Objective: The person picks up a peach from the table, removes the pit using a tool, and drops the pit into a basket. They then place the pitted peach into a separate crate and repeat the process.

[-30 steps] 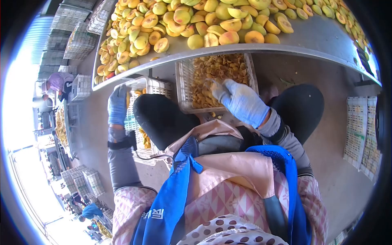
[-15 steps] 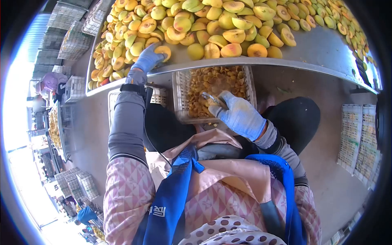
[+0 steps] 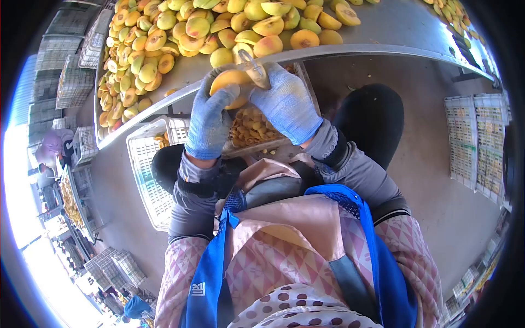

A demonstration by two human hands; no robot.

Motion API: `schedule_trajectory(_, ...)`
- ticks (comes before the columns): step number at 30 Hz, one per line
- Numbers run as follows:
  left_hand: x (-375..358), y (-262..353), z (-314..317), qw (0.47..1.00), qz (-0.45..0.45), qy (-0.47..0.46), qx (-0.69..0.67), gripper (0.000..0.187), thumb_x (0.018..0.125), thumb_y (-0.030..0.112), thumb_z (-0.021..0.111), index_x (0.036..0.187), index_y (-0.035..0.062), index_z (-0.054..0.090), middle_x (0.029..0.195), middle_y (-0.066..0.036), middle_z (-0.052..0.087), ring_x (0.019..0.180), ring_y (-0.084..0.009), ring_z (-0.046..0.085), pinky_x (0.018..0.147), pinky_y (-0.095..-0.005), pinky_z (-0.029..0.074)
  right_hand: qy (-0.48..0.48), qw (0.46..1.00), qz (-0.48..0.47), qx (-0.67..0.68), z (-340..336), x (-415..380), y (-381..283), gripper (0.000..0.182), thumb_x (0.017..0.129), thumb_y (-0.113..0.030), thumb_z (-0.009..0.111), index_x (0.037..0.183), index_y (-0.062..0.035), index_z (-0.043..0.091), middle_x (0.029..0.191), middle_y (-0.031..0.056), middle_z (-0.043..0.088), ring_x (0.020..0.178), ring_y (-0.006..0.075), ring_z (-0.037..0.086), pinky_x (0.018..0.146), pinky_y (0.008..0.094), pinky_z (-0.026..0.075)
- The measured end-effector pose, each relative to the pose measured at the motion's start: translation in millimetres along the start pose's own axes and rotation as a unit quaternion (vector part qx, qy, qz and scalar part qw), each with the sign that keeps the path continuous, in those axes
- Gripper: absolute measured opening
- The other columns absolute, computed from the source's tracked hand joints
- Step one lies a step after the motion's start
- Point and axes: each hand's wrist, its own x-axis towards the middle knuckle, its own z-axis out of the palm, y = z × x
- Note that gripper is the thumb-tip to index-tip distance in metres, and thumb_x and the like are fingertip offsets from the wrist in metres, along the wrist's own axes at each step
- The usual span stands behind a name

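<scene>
In the head view, my left hand [image 3: 210,123], in a blue-grey knit glove, is closed around a yellow peach half [image 3: 228,81]. Right beside it my gloved right hand [image 3: 289,101] grips a small metal pitting tool [image 3: 252,69] with a looped end, held against or very near the fruit; exact contact is blurred. Both hands are just in front of the metal table's edge [image 3: 350,50]. Heaped on that table are many peach halves [image 3: 156,39], some with cut faces up. Below my hands, a crate of brown-orange scraps [image 3: 254,128] is partly hidden.
A white plastic crate [image 3: 147,175] stands by my left knee, with some fruit pieces in it. Stacked crates [image 3: 474,145] are on the floor at right, and more [image 3: 74,82] at far left. Another person [image 3: 53,147] is at a fruit-covered table [image 3: 70,197] on the left.
My left hand has come from the table's pile to the middle with a peach half. My right hand has risen with the tool to meet it. The view has shifted.
</scene>
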Motion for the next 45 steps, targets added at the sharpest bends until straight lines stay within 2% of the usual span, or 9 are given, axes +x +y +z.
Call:
schedule_trajectory(2,-7,-12,0,0.999,-0.006,0.014,-0.044,0.049,0.086,0.003,0.066,0.131,-0.0008,0.048,0.119,-0.012,0.058,0.107,-0.0236,0.061,0.091,-0.0334,0.052,0.003,1.000,-0.001,-0.029,0,-5,1,0.035,0.086,-0.029,0.070,0.108,-0.0020,0.064,0.092,0.0194,0.068,0.086,0.0365,0.066,0.074,0.0417,0.052)
schedule_trajectory(6,-8,-35,-16,0.885,0.195,0.037,0.421,0.032,0.093,0.006,0.059,0.124,-0.0013,0.055,0.120,-0.012,0.059,0.110,-0.0227,0.059,0.094,-0.0333,0.049,0.010,0.992,-0.062,-0.111,9,-13,17,0.032,0.088,-0.023,0.067,0.112,-0.0037,0.061,0.096,0.0173,0.066,0.090,0.0349,0.066,0.077,0.0402,0.053)
schedule_trajectory(12,-11,-38,11,0.991,0.108,0.009,0.081,0.035,0.099,0.019,0.053,0.127,-0.0012,0.051,0.117,-0.016,0.060,0.110,-0.0299,0.059,0.094,-0.0382,0.050,-0.052,0.993,-0.064,-0.084,-8,-18,4,0.031,0.088,-0.023,0.067,0.111,-0.0039,0.061,0.089,0.0160,0.065,0.083,0.0345,0.066,0.073,0.0393,0.054)
schedule_trajectory(14,-13,-29,14,0.992,0.035,-0.013,-0.117,0.040,0.100,0.027,0.051,0.129,-0.0009,0.048,0.117,-0.017,0.060,0.110,-0.0323,0.059,0.094,-0.0415,0.051,-0.078,0.991,-0.055,-0.098,-10,-29,-2,0.031,0.088,-0.024,0.067,0.110,-0.0027,0.060,0.086,0.0170,0.066,0.078,0.0357,0.066,0.070,0.0402,0.053)
schedule_trajectory(18,-14,-15,15,0.974,-0.001,-0.026,-0.225,0.045,0.101,0.036,0.048,0.128,0.0003,0.048,0.116,-0.018,0.060,0.111,-0.0326,0.058,0.099,-0.0463,0.048,-0.086,0.996,-0.009,-0.038,-24,-35,-19,0.033,0.092,-0.029,0.064,0.106,-0.0001,0.058,0.078,0.0216,0.065,0.074,0.0397,0.065,0.063,0.0440,0.051)
schedule_trajectory(27,-11,-29,30,0.986,0.112,0.037,-0.118,0.036,0.100,0.033,0.050,0.122,0.0051,0.050,0.118,-0.014,0.059,0.108,-0.0263,0.058,0.094,-0.0403,0.048,-0.061,0.990,0.028,-0.126,-7,-37,-9,0.036,0.097,-0.032,0.055,0.107,0.0020,0.055,0.077,0.0226,0.066,0.075,0.0401,0.066,0.067,0.0468,0.052)
schedule_trajectory(33,-15,-42,38,0.978,0.201,0.040,-0.031,0.029,0.097,0.026,0.054,0.119,0.0085,0.047,0.121,-0.013,0.056,0.111,-0.0260,0.057,0.098,-0.0435,0.048,-0.065,0.993,-0.007,0.102,4,-38,-6,0.027,0.096,-0.022,0.057,0.104,0.0035,0.053,0.084,0.0247,0.062,0.079,0.0429,0.063,0.064,0.0445,0.051)
schedule_trajectory(39,-17,-43,40,0.979,0.198,0.035,-0.038,0.030,0.098,0.026,0.054,0.121,0.0084,0.047,0.121,-0.014,0.056,0.111,-0.0267,0.057,0.098,-0.0431,0.048,-0.105,0.993,0.046,0.002,2,-41,-14,0.022,0.095,-0.017,0.055,0.106,0.0023,0.057,0.103,0.0253,0.060,0.084,0.0390,0.063,0.066,0.0431,0.052)
schedule_trajectory(45,-17,-40,34,0.989,0.135,0.008,-0.067,0.037,0.099,0.032,0.052,0.125,0.0063,0.048,0.121,-0.014,0.058,0.110,-0.0254,0.058,0.096,-0.0363,0.047,-0.096,0.972,-0.062,-0.204,19,-42,27,0.018,0.093,-0.017,0.055,0.103,-0.0024,0.061,0.097,0.0230,0.057,0.081,0.0367,0.064,0.065,0.0437,0.054)
